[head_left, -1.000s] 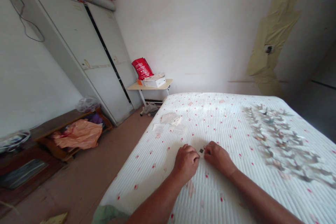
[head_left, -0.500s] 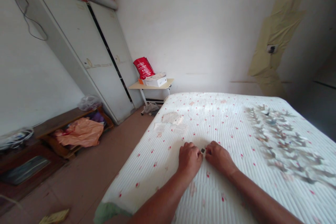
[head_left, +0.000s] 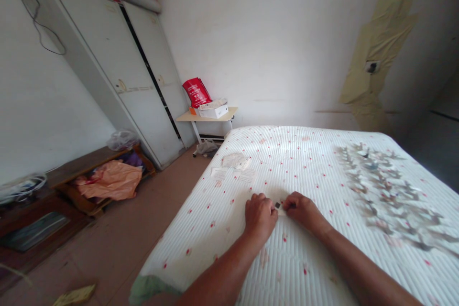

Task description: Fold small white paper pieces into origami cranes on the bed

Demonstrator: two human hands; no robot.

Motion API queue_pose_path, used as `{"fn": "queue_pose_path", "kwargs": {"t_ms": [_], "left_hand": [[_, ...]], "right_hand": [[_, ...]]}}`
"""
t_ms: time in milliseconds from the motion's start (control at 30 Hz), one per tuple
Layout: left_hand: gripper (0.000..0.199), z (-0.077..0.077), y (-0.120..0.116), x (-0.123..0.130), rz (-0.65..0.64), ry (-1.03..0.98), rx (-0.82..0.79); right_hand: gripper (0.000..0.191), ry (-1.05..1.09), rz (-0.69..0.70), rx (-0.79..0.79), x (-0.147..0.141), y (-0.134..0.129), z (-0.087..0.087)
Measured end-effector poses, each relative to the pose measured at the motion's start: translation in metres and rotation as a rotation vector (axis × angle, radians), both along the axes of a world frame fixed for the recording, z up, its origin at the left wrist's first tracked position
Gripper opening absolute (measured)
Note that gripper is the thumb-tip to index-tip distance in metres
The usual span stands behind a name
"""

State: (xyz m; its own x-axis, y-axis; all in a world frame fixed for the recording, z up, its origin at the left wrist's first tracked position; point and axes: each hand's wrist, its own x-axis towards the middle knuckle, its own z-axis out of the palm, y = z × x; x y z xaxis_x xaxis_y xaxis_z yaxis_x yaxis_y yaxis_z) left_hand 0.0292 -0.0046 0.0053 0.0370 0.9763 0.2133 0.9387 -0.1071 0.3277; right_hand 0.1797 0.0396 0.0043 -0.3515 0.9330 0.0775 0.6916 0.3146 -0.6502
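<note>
A small white piece of paper [head_left: 280,211] with a dark square printed on it lies between my hands, low over the bed. My left hand [head_left: 260,217] is closed, its thumb and fingers pinching the paper's left side. Curled at the right edge of the paper is my right hand [head_left: 303,213], fingers closed; their exact hold is partly hidden. Beyond my left hand, a loose stack of printed paper pieces [head_left: 234,161] rests on the quilted bed cover [head_left: 294,258]. To the right stand rows of small folded paper figures [head_left: 385,186], blurred in detail.
A small table [head_left: 184,117] by the wall carries a red bag [head_left: 196,92] and a white box [head_left: 214,111]. At the left are a grey cabinet [head_left: 96,57] and a low wooden unit [head_left: 71,167] with an orange plastic bag [head_left: 109,180].
My right hand has shifted slightly to the right, showing more of the paper between my hands. My left hand has barely moved.
</note>
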Motion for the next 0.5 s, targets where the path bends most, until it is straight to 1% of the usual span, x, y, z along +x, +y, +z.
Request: {"fn": "queue_pose_path", "kwargs": {"t_ms": [100,167,367,500], "left_hand": [[0.005,0.000,0.001,0.000,0.002,-0.001,0.004],[0.005,0.000,0.001,0.000,0.001,0.000,0.006],[0.005,0.001,0.001,0.001,0.010,0.006,-0.003],[0.005,0.001,0.001,0.001,0.012,0.010,0.012]], "right_hand": [[0.015,0.069,-0.025,-0.057,0.004,0.002,0.002],[0.013,0.075,-0.033,-0.066,0.004,0.001,0.003],[0.006,-0.066,-0.093,0.054,-0.010,-0.009,0.002],[0.005,-0.103,-0.090,0.087,-0.015,-0.011,-0.002]]}}
